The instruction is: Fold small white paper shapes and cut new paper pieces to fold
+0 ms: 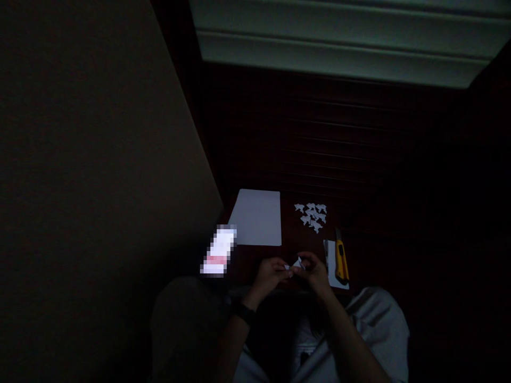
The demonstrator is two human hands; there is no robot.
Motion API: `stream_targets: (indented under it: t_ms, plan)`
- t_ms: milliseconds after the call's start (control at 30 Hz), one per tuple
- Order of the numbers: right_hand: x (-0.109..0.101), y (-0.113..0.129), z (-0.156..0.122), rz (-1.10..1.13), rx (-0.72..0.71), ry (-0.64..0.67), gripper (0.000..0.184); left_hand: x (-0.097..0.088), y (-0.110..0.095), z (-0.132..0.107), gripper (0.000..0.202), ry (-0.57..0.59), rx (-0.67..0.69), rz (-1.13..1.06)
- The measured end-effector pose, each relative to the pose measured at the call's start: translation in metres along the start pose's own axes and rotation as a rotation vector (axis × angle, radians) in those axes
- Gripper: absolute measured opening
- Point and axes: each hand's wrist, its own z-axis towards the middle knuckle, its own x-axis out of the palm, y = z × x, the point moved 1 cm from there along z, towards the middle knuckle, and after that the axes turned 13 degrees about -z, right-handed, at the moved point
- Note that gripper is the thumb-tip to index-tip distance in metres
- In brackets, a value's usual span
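At the near edge of the desk [296, 239], both forearms are angling inward, the left hand [269, 274] and right hand [316, 271] pinching a small white paper piece [297, 263] together between their fingertips; a yellow knife [340, 260] is lying just right.

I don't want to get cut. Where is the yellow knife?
In the head view, the yellow knife lies on a white sheet at the table's right side, just right of the right hand, below the pile of paper shapes.
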Motion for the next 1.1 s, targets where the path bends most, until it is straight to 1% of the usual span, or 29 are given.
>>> stream_targets:
  t_ms: [100,133,167,267,433,600,700,833,900,1000,1100]
  plan:
    - [-0.008,0.013,-0.004,0.122,0.039,0.169,0.065,0.001,-0.003,-0.002,0.033,-0.037,-0.011,-0.014]
    - [-0.011,0.017,-0.006,0.174,0.063,0.223,0.066,0.001,-0.004,-0.002,0.034,-0.045,-0.016,-0.021]
    - [-0.014,0.020,-0.006,0.216,0.085,0.251,0.062,0.001,-0.005,-0.002,0.034,-0.047,-0.021,-0.025]
    - [-0.017,0.019,-0.006,0.243,0.130,0.245,0.052,0.001,-0.005,-0.002,0.033,-0.032,-0.015,-0.011]
    - [-0.012,0.006,-0.001,0.181,0.123,0.244,0.050,0.000,-0.005,-0.002,0.031,0.010,-0.031,-0.014]
    - [-0.010,0.006,0.001,0.100,0.104,0.250,0.048,0.000,-0.009,-0.004,0.030,0.024,-0.036,-0.001]
    - [-0.010,0.005,0.003,0.059,0.109,0.254,0.046,0.000,-0.010,-0.005,0.033,0.029,-0.037,0.000]
    - [-0.009,0.002,0.006,-0.049,0.048,0.198,0.044,-0.001,-0.009,-0.004,0.043,0.025,-0.023,0.009]
    - [-0.008,0.001,0.007,-0.096,0.010,0.114,0.043,-0.001,-0.007,-0.003,0.045,0.015,-0.020,0.013]
    - [-0.004,-0.001,0.006,-0.106,-0.042,-0.036,0.038,0.000,-0.006,0.000,0.047,-0.001,-0.036,-0.007]
    - [0.000,-0.001,0.003,-0.092,-0.074,-0.097,0.036,0.001,-0.010,0.001,0.056,-0.042,-0.064,-0.064]
